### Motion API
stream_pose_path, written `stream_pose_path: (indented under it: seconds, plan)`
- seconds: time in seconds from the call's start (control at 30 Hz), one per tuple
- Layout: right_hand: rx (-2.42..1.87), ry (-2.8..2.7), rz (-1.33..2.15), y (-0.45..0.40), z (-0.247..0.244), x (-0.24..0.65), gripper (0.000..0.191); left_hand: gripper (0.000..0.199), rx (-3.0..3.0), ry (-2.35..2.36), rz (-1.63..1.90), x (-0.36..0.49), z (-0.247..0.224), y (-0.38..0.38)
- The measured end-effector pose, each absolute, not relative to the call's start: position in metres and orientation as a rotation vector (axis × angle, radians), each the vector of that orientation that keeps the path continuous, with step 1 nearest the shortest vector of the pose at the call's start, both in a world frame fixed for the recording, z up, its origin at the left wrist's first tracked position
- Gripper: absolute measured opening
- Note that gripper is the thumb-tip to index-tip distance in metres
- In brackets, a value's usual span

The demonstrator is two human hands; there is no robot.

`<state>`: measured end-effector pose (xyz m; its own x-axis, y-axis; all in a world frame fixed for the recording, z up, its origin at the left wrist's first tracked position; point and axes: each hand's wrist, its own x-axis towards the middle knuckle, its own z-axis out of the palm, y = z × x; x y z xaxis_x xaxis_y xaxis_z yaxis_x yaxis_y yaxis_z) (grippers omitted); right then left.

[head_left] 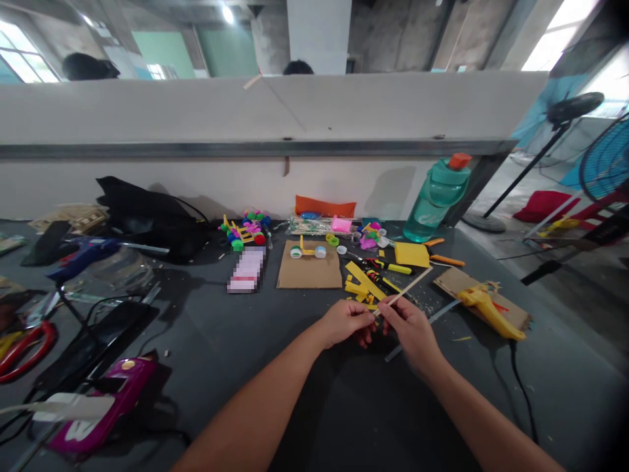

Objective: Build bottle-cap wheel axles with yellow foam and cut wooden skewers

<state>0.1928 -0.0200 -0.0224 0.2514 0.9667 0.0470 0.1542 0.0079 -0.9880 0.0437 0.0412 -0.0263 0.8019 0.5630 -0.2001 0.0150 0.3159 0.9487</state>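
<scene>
My right hand (pixel 410 331) pinches a thin wooden stick (pixel 407 288) near its lower end, and the stick slants up and away to the right. My left hand (pixel 346 322) meets it there, with its fingertips closed on the stick's end. Just beyond my hands lie yellow foam strips (pixel 363 285). A yellow hot glue gun (pixel 486 308) rests on a cardboard piece to the right. Farther ahead, a small model with bottle-cap wheels (pixel 308 252) sits on a cardboard square (pixel 309 275).
A dark worktable (pixel 275 367) holds scattered tools, including a blue glue gun (pixel 83 255), red-handled scissors (pixel 24 351), and a magenta object (pixel 105 403). A black bag (pixel 147 219) and teal water bottle (pixel 437 200) stand near the low wall (pixel 246 111). Fans stand at right.
</scene>
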Motion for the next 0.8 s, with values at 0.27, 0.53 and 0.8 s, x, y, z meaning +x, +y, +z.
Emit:
stream_pose_path:
  seconds: [0.27,0.53,0.8]
  plan:
    - [-1.282,-0.919,1.103,-0.021,-0.021,0.189,0.03,0.038,1.252,0.564,0.389,0.041,-0.023,0.043]
    - [-1.164,-0.714,1.156,-0.017,-0.013,0.192,0.028,0.028,1.097,0.571,0.497,0.04,-0.023,0.047]
    - [-1.166,-0.753,1.143,-0.018,-0.015,0.191,0.026,0.026,1.044,0.602,0.524,0.043,-0.023,0.046]
